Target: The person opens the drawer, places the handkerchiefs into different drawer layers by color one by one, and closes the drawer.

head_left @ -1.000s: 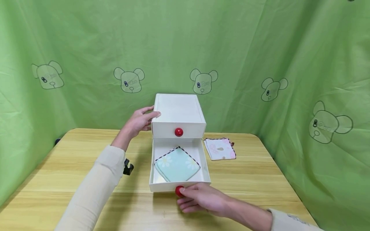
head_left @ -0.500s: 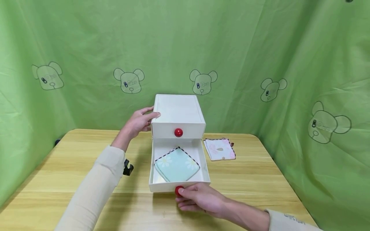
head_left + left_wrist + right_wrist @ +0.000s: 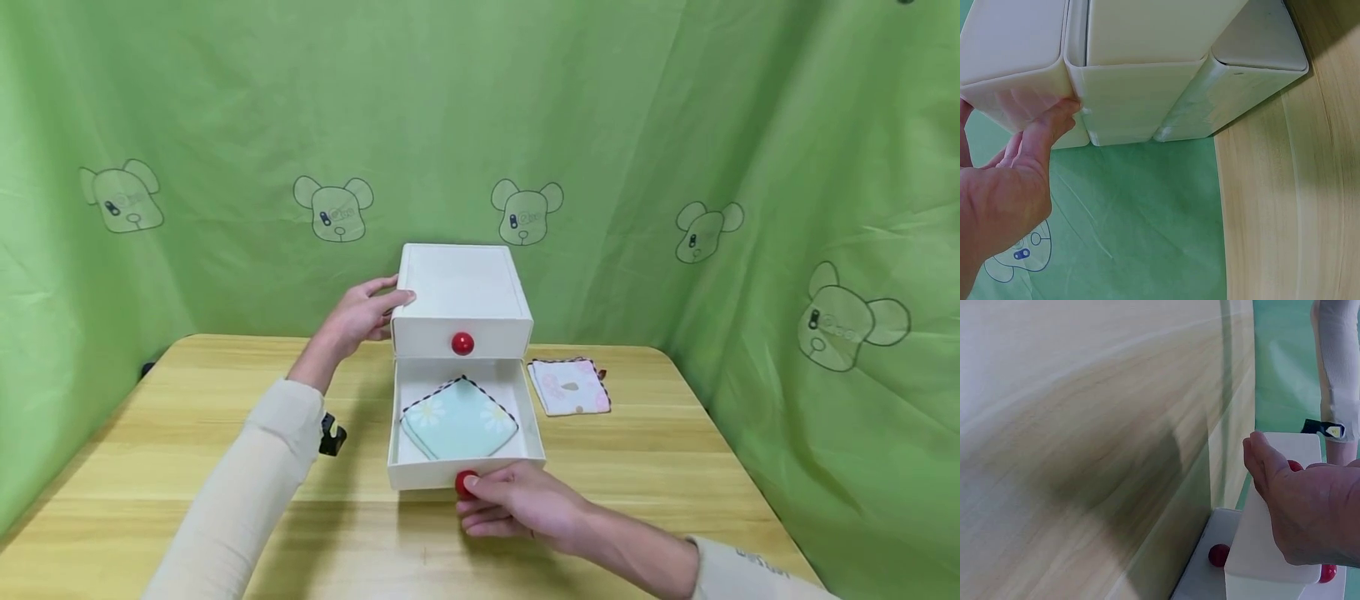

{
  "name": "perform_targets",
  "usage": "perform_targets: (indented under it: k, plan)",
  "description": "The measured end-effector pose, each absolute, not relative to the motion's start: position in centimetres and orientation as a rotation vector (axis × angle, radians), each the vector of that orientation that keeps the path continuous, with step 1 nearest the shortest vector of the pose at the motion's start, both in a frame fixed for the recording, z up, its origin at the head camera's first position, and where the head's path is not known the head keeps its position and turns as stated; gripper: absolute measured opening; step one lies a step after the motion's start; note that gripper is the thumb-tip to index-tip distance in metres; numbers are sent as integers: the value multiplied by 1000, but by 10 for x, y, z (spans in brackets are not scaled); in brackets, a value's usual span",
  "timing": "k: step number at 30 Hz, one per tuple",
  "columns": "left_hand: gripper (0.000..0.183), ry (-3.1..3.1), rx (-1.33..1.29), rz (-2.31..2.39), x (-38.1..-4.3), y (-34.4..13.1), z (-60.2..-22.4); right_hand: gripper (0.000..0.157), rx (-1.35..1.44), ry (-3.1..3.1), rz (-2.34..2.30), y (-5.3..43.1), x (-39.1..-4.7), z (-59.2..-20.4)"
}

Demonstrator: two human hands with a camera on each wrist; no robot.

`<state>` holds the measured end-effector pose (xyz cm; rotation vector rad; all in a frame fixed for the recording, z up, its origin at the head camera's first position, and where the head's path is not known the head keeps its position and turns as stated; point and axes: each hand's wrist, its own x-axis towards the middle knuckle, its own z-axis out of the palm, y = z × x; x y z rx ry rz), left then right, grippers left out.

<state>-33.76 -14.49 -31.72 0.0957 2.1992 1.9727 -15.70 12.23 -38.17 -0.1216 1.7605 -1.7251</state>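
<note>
Slid slightly inward, the white rectangular drawer [image 3: 423, 477] sits lower centre; right hand [image 3: 528, 507] pinches its round red knob [image 3: 462, 483], left hand [image 3: 357, 315] grips the white boxy cabinet [image 3: 461, 283]; beige sleeve [image 3: 731, 568] lettering illegible.

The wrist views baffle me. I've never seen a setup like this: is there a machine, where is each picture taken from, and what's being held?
There's no machine handling things, just a person's two bare hands, filmed by worn cameras. The head camera looks forward and down, giving the wide view. One camera on each wrist gives the close, tilted views.

On the wooden table stands a white cabinet with a drawer pulled open. A folded mint cloth lies in it; a folded white-and-pink cloth lies on the table, to the cabinet's right. The left hand grips the cabinet's side, thumb on top. The right hand pinches the open drawer's red knob.
</note>
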Motion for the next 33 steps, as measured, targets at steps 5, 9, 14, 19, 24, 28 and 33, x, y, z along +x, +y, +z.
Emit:
perform_targets:
  k: [5, 9, 14, 19, 24, 28, 33]
  plan:
    - [76, 2195, 87, 1980, -338, -145, -318, 34, -107, 1740, -1742, 122, -165, -375]
    - [76, 2197, 90, 1989, -338, -144, -319, 35, -114, 1729, -1764, 123, -171, -372]
    - [77, 2189, 90, 1997, -339, -144, -320, 35, -136, 1717, -1782, 123, -177, -372]
    - [78, 2191, 84, 1995, -340, -144, -320, 36, -133, 1706, -1796, 123, -186, -373]
    - [77, 2193, 84, 1982, -340, -144, -319, 37, -134, 1685, -1806, 122, -195, -374]
    - [76, 2196, 81, 1971, -340, -143, -318, 37, -123, 1678, -1813, 120, -202, -377]
    - [77, 2203, 71, 1971, -340, -144, -319, 37, -130, 1686, -1813, 119, -207, -380]
